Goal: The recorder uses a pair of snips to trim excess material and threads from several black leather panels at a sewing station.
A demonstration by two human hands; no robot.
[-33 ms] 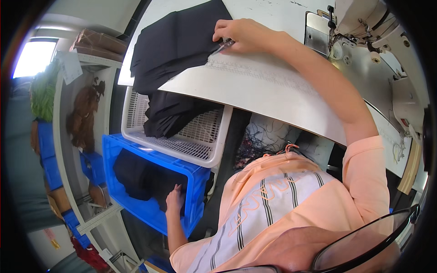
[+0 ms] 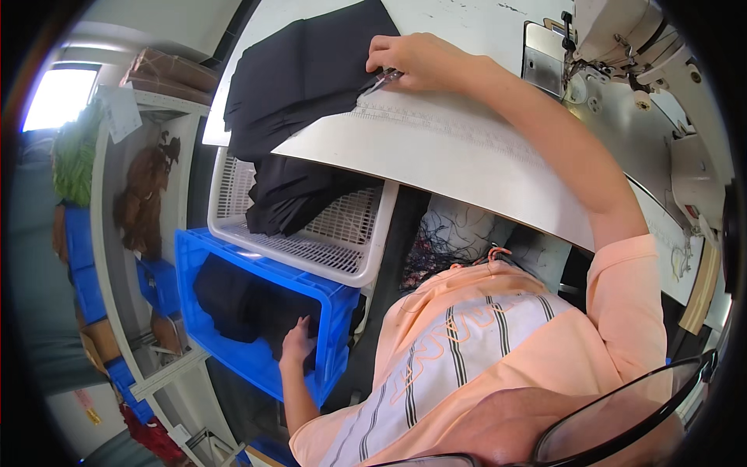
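Note:
My right hand [image 2: 420, 62] is closed round a small pair of metal thread snips [image 2: 387, 78], their blades pointing left. Its fingertips touch the right edge of a stack of black fabric pieces [image 2: 303, 66] on the white table [image 2: 436, 148]. Down at the lower left, my left hand [image 2: 296, 344] reaches into a blue plastic crate [image 2: 257, 373]. Its visible fingers are stretched out against black fabric [image 2: 226, 300] inside, and the rest of the hand is partly hidden in shadow.
A white slatted basket [image 2: 354, 233], partly under the table edge, holds more black fabric. At the upper right stands a sewing machine [image 2: 615, 47]. Markings like a ruler [image 2: 436, 124] run along the table. Shelves [image 2: 105, 233] with blue bins line the left.
My left hand has shifted very slightly within the crate. My right hand with the thread snips has edged a little to the right; the fabric looks unchanged.

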